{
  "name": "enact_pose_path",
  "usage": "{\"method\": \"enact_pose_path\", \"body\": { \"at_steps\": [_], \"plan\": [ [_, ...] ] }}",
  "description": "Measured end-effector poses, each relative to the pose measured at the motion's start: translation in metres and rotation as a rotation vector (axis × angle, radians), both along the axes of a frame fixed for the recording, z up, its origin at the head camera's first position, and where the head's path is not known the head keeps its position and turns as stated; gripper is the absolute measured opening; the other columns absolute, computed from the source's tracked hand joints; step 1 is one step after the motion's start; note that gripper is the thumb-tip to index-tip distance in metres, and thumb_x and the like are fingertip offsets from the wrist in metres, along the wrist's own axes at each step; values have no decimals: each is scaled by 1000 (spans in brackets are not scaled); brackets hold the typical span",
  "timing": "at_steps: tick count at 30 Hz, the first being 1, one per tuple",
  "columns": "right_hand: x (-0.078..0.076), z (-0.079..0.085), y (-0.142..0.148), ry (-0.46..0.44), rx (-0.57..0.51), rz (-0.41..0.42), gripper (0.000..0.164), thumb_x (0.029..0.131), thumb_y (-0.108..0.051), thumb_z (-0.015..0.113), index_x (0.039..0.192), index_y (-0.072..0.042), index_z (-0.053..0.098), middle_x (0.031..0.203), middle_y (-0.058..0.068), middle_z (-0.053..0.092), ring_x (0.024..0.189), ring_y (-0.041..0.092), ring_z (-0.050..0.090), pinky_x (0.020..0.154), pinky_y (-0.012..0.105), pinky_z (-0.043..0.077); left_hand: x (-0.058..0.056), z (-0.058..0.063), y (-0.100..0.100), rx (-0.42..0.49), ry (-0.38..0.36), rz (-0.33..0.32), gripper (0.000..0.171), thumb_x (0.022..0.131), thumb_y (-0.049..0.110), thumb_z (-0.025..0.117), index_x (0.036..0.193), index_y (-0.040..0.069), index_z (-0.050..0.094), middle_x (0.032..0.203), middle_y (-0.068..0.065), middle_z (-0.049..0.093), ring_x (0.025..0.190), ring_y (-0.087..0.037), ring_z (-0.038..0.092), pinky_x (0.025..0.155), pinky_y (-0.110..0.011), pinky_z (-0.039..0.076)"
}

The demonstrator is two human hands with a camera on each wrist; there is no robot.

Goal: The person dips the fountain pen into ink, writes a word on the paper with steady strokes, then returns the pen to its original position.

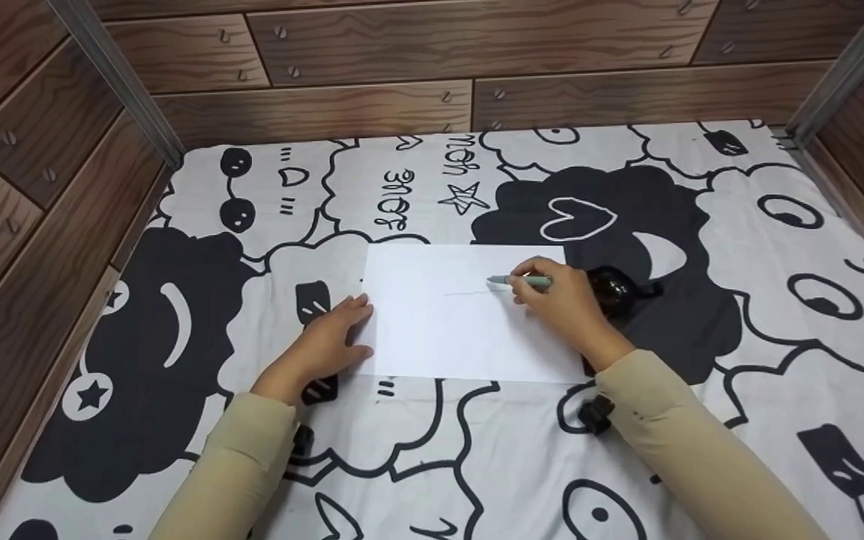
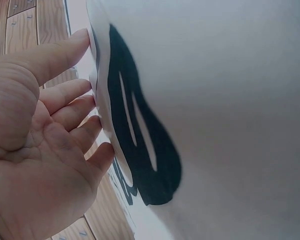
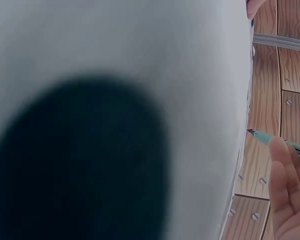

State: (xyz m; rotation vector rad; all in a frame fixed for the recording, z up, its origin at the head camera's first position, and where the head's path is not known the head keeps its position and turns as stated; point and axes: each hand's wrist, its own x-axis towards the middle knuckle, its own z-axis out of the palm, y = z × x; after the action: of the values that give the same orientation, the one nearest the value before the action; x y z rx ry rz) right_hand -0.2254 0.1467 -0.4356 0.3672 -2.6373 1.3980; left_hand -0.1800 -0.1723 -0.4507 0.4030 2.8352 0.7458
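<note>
A white sheet of paper (image 1: pixel 432 337) lies on the patterned cloth, with a thin, faint line drawn across its upper middle. My right hand (image 1: pixel 556 296) pinches a green fountain pen (image 1: pixel 535 281) between thumb and fingers over the paper's right half. Its dark pointed nib shows in the right wrist view, close to the paper's surface; whether it touches, I cannot tell. At the sheet's left edge, my left hand (image 1: pixel 331 337) rests with fingers spread, its fingertips on the paper. The left wrist view shows that palm (image 2: pixel 45 165) and the loosely bent fingers.
A glossy, dark rounded object (image 1: pixel 616 291) with a short projecting part stands just right of the paper, partly hidden by the right hand. Black-and-white cartoon cloth (image 1: pixel 402 420) covers the surface. Wood-patterned walls (image 1: pixel 372 45) and grey metal posts (image 1: pixel 128 82) bound it.
</note>
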Motion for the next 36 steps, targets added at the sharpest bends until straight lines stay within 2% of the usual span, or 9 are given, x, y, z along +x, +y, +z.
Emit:
{"method": "enact_pose_path", "body": {
  "at_steps": [8,13,20,36],
  "plan": [
    [-7,-1,-8,-2,17,2,9,80,-25,60,85,-18,62,67,-2,63,56,12,58,49,23,46,0,-1,-1,7,5,-7,61,74,14,67,128,5,40,136,-4,30,126,-19,19,101,-32,18],
    [-10,-1,-11,-6,47,-16,8,80,-23,60,85,-18,62,63,-6,62,53,8,56,49,23,46,0,0,-1,13,6,-12,61,74,14,66,128,4,40,136,-5,30,126,-20,19,101,-32,18],
    [-12,-3,-13,-19,69,-31,5,79,-21,60,84,-18,62,62,-6,61,51,7,55,52,23,46,1,1,-1,24,2,0,60,75,14,66,128,4,40,136,-4,30,126,-18,19,101,-31,18],
    [-3,0,-13,-80,54,-10,4,79,-23,61,81,-19,62,61,-5,61,52,9,56,50,25,46,1,3,1,17,-7,3,60,75,14,66,129,5,39,137,-4,28,126,-20,19,101,-33,16]
  ]
}}
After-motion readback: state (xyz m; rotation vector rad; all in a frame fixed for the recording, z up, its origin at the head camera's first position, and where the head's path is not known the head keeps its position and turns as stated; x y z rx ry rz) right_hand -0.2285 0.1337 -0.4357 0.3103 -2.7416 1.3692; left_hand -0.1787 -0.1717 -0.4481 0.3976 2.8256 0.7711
